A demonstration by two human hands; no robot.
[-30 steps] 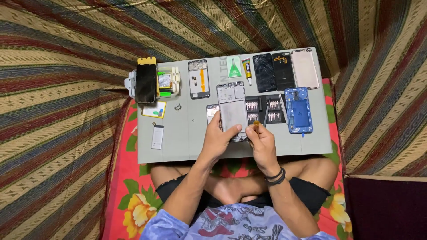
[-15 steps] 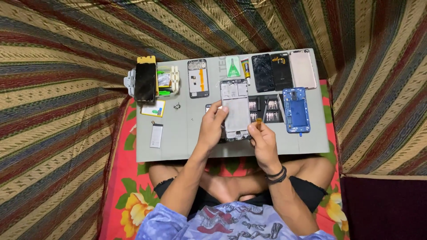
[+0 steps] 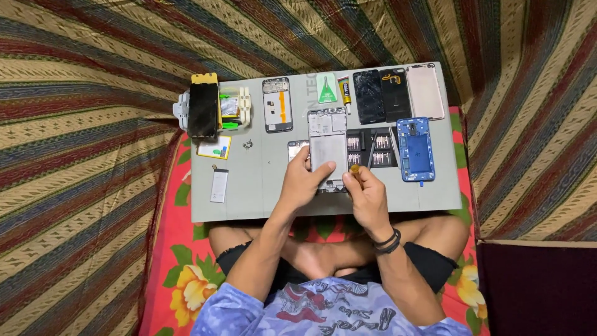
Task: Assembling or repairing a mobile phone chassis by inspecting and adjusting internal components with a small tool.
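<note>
At the far left of the grey board (image 3: 249, 199) lies a black screen panel (image 3: 203, 110) with a yellow strip at its top edge, partly over a white frame (image 3: 181, 111). Just right of it sits a small heap of white and green parts (image 3: 235, 109). Below these lie a yellow-edged card (image 3: 214, 147) and, nearer the person, a white battery (image 3: 218, 185). Further right, at the board's far edge, rests an opened phone body (image 3: 277, 104) with an orange strip inside.

The left hand (image 3: 303, 180) grips the open phone (image 3: 329, 148) by its lower left side, thumb laid across the silver plate, holding it flat on the board near the middle. A green pick (image 3: 327, 88) and a glue tube (image 3: 344, 91) lie beyond the phone.

The right hand (image 3: 367, 196) is closed around a small tool with a yellowish end (image 3: 354, 168), its tip at the phone's lower right edge. A black band (image 3: 389, 241) circles that wrist.

To the right, a black screw tray (image 3: 380, 142) lies partly under the phone. Beyond it lie a dark screen (image 3: 369, 96), a black back cover (image 3: 395, 94) and a pale pink cover (image 3: 425, 91) side by side. A blue phone frame (image 3: 415, 149) lies just right of the tray. The board rests over crossed legs on a red floral cloth (image 3: 168, 249).
</note>
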